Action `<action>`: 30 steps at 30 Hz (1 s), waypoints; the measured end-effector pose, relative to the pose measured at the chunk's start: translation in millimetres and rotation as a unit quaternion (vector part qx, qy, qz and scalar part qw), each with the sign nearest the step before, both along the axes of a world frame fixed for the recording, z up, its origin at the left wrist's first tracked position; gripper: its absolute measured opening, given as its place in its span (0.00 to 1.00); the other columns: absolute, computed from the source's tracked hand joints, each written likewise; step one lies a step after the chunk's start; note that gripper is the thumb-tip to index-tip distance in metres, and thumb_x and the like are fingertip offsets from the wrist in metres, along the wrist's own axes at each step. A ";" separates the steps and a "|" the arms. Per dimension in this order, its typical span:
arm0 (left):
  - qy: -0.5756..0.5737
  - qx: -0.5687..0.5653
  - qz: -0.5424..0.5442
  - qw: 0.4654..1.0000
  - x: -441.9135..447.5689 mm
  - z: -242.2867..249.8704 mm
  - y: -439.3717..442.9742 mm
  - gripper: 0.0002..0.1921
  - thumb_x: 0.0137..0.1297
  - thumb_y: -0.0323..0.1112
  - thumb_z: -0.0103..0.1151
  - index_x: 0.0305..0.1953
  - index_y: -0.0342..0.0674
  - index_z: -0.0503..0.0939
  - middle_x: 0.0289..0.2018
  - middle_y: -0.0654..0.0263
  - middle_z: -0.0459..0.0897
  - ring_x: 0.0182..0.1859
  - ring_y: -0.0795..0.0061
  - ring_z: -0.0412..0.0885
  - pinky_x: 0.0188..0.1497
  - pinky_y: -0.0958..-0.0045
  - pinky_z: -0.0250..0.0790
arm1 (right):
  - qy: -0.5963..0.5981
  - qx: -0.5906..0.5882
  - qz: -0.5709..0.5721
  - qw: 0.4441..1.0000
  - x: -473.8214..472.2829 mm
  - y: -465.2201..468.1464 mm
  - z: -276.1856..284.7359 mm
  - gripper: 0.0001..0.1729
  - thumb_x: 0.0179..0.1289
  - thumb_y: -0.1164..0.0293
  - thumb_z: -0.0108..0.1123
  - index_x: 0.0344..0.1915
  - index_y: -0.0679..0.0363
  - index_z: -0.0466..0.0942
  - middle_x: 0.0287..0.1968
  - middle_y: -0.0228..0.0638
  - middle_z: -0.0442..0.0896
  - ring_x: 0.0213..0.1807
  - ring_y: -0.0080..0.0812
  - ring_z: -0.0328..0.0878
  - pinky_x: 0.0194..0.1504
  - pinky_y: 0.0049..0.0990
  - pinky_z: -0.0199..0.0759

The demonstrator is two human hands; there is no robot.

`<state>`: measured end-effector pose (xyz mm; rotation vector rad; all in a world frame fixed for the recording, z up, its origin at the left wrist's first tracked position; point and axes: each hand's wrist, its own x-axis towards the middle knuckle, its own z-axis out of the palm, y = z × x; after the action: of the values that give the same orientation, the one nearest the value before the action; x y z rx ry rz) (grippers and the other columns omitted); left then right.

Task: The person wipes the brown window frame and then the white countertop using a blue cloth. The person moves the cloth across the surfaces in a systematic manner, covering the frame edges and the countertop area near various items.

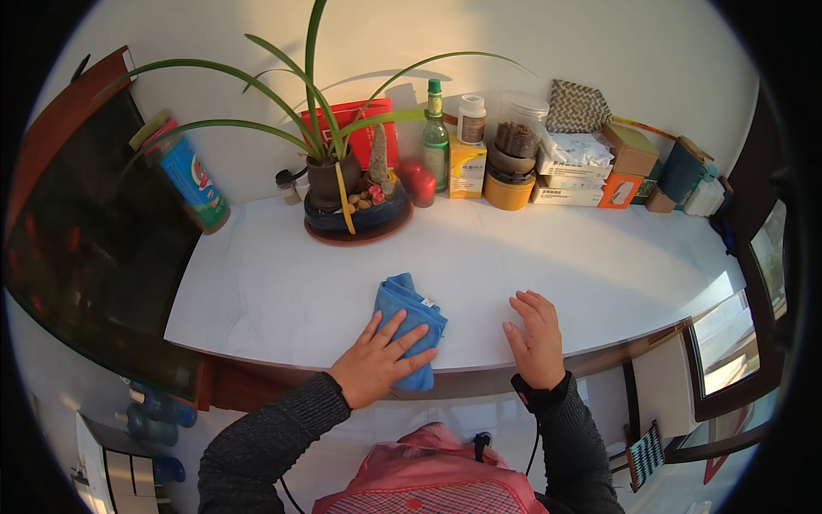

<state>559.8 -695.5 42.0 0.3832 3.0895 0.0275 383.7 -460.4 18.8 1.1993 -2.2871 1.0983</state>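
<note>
My left hand (386, 357) lies flat on a folded blue cloth (406, 297), fingers spread. The cloth rests on the white marble-patterned tabletop (276, 289) and reaches over its front edge; a small white tag shows on it. To the right, my right hand (537, 337) is near the front edge with nothing in it, its thumb apart from the slightly curved fingers. Whether it touches the surface I cannot tell.
Along the back stand a potted plant (334, 180) in a dark blue tray (359, 220), a green glass bottle (436, 144), a yellow box (467, 168), a clear jar (519, 122) and stacked white boxes (568, 194). A blue-labelled container (191, 177) leans beside a dark fish tank (83, 257).
</note>
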 end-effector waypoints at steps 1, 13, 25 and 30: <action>0.014 -0.001 0.001 1.000 10.6 -1.1 -13.4 0.38 0.57 0.35 0.67 0.70 0.60 0.63 0.74 0.61 0.56 0.75 0.45 0.50 0.74 0.38 0.44 | -0.007 -0.010 -0.014 1.000 2.8 -9.6 -2.9 0.22 0.58 0.71 0.66 0.52 0.66 0.77 0.55 0.48 0.78 0.62 0.53 0.70 0.61 0.44 0.66; 0.039 0.016 0.051 0.998 115.5 -7.8 -138.7 0.34 0.59 0.26 0.60 0.67 0.59 0.67 0.71 0.62 0.60 0.74 0.46 0.54 0.74 0.41 0.48 | 0.038 0.101 -0.174 0.979 9.5 -28.7 -15.7 0.22 0.60 0.66 0.64 0.52 0.67 0.77 0.56 0.47 0.79 0.63 0.50 0.70 0.63 0.42 0.65; -0.006 0.136 0.285 0.949 204.3 26.0 -212.4 0.36 0.55 0.27 0.68 0.66 0.34 0.67 0.68 0.53 0.67 0.74 0.51 0.58 0.74 0.58 0.55 | 0.044 0.112 -0.181 0.976 14.8 -32.2 -11.0 0.22 0.57 0.70 0.66 0.52 0.67 0.78 0.55 0.47 0.79 0.60 0.50 0.72 0.62 0.43 0.66; -0.122 0.159 0.191 0.961 120.2 38.5 -192.7 0.42 0.57 0.34 0.71 0.70 0.34 0.60 0.72 0.51 0.58 0.77 0.48 0.46 0.76 0.55 0.47 | 0.045 0.111 -0.174 0.977 15.6 -33.8 -5.4 0.23 0.55 0.69 0.67 0.51 0.66 0.78 0.55 0.48 0.79 0.60 0.51 0.72 0.61 0.44 0.65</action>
<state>680.0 -888.2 80.5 -0.2069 2.8572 0.5409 399.3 -494.1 13.4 0.8517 -2.4719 0.6639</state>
